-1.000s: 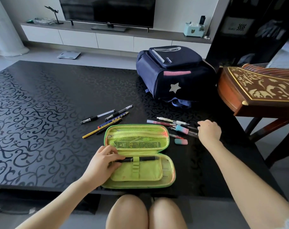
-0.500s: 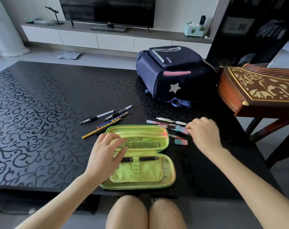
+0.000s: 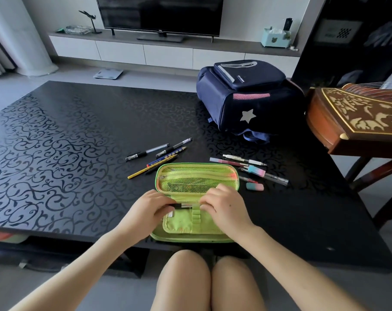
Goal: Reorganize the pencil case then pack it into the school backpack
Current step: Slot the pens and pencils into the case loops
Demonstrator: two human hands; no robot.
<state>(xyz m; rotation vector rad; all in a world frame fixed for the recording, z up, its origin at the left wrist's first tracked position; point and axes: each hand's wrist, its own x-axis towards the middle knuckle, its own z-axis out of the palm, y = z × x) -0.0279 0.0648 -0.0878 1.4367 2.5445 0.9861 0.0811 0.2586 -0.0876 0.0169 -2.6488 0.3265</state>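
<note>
The open lime-green pencil case lies at the table's near edge, mesh lid away from me. Both hands rest on its lower half. My left hand pinches the black end of a pen that lies across the case at the elastic loop. My right hand closes over the pen's other end. Loose pens and pencils lie to the case's upper left. More pens and a pink-blue eraser lie to its right. The navy backpack with a silver star stands shut at the back right.
The black patterned table stretches far to the left. A carved wooden instrument on a stand juts in at the right, close to the backpack. A TV console stands beyond the table. My knees are under the near edge.
My right hand left the pens at the right and came onto the case. My left hand dropped back from the mesh lid to the loop. Both now grip a pen there.
</note>
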